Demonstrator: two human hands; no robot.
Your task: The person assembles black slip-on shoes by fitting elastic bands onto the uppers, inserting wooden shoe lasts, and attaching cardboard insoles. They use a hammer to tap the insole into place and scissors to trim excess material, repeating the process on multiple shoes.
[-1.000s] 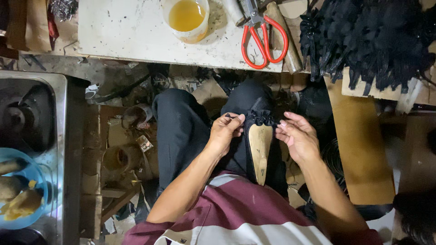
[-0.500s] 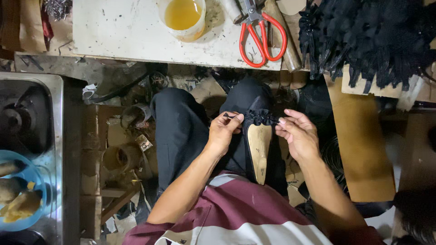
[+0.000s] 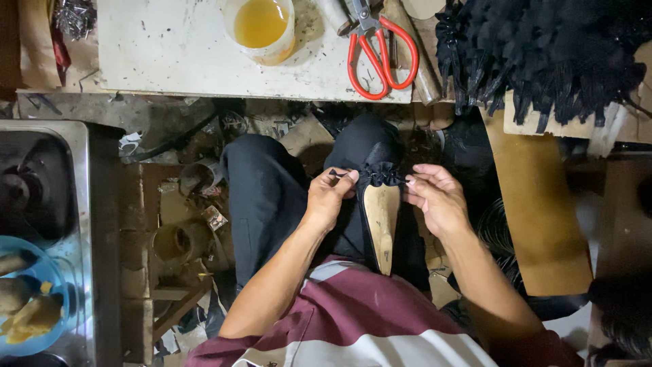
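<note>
While the black shoe upper (image 3: 377, 178) lay sole-up on the lap, the left hand (image 3: 329, 199) and right hand (image 3: 438, 201) pinched its gathered toe edge from nine and three o'clock, stretching it taut; at twelve o'clock, red scissors (image 3: 377, 53) and a glue cup (image 3: 261, 28) sat within reach on the white bench (image 3: 170, 54).

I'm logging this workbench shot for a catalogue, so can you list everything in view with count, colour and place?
shoe: one, black upper gathered at the toe, tan sole facing up, on the lap
scissors: one pair, red handles, on the white board
cup: one, pale, holding yellow liquid, top of the white board
white board: one, scuffed, top left
black pieces: a pile, count unclear, top right
blue bowl: one, with yellowish contents, lower left
metal tray: one, silver, left edge
trousers: black, centre
shirt: maroon and white, bottom
left hand: pinching the gathered fabric
right hand: pinching the opposite side
</note>
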